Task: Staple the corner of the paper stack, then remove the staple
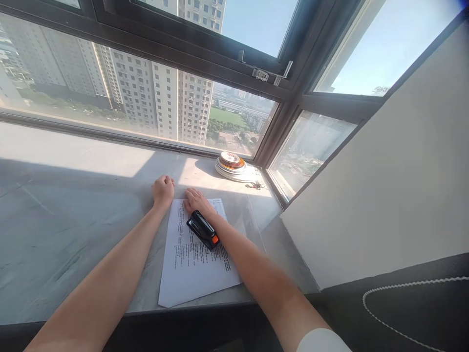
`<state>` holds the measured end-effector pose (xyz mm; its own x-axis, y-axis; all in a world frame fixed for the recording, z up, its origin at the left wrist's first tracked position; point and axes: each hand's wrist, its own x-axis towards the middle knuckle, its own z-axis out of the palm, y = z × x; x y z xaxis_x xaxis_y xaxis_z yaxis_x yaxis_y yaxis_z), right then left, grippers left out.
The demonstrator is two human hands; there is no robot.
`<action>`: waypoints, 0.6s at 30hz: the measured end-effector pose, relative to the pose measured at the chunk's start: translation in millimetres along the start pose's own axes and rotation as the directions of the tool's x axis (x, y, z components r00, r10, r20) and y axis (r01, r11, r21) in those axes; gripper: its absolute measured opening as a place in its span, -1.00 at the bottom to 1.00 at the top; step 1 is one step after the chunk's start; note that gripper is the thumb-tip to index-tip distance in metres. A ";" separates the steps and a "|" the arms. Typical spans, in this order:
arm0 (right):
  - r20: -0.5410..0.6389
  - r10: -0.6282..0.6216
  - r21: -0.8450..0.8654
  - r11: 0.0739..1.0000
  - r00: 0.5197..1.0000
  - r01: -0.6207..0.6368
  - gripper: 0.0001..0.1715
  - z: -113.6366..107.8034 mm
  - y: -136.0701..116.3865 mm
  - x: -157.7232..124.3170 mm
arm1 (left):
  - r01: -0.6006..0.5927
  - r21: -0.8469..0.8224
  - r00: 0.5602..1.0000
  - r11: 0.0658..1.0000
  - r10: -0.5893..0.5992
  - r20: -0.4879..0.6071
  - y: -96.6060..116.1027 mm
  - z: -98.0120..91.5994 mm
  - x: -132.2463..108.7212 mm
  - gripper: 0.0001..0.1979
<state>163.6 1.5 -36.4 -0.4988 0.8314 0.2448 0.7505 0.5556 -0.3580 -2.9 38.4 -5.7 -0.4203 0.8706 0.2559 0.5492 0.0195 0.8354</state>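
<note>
My left hand (163,189) rests on the marble sill as a loose fist, just beyond the upper left corner of the papers, with nothing showing in it. Across the top edge of the printed sheets (183,278) lies my right hand (198,202), palm down and fingers laid flat. A black stapler (202,230) with an orange piece at its near end sits slantwise on the pages, right beside my right wrist. The sheets bear lines of dark print and lie near the sill's front edge. My right forearm covers part of their right side.
Round, plate-like items (231,166) are stacked in the window corner, with a small dark cluster (254,185) beside them. A white wall (384,171) slants along the right, and a beaded cord (370,305) hangs at lower right. Dark window frames (234,54) border the sill.
</note>
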 end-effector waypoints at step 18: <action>0.104 0.094 -0.059 0.994 0.990 -0.089 -0.38 -13.7 -4.9 0.6 | -0.034 0.049 0.999 0.998 0.032 0.034 -1.4 0.7 1.9 -0.66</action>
<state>165.6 -0.7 -22.2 -0.4680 0.8762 0.1151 0.8159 0.4785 -0.3246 -4.0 40.4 -6.8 -0.3772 0.8871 0.2660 0.5981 0.0141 0.8013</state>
